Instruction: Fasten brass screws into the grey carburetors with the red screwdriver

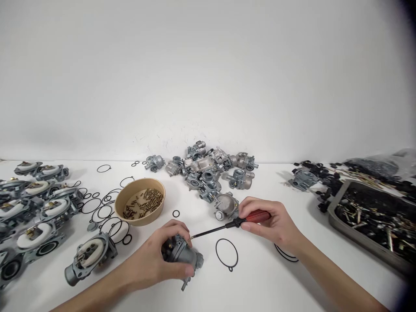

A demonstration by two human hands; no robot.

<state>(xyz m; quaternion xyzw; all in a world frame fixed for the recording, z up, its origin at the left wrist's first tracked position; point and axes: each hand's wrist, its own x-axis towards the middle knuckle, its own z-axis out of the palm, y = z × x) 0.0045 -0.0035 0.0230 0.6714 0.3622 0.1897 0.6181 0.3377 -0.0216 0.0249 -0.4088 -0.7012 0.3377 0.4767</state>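
Observation:
My left hand (162, 255) is wrapped round a grey metal carburetor (186, 255), which lies on its side near the front of the white table. In my right hand (273, 221) is a screwdriver (214, 230) with a red handle and a black shaft. Its tip points left and meets the carburetor's upper edge beside my left fingertips; a small brass-coloured screw seems to be at the tip, too small to be sure. A thin black gasket ring (226, 255) with a small loop lies just right of the carburetor. My palm hides the carburetor's left part.
A tan bowl (140, 222) holds small brass screws. Open carburetors with white floats (89, 255) fill the left side, with black rings (107, 212) beside them. Assembled carburetors (203, 167) are heaped at the back middle. A metal tray (338, 225) of small parts stands at right.

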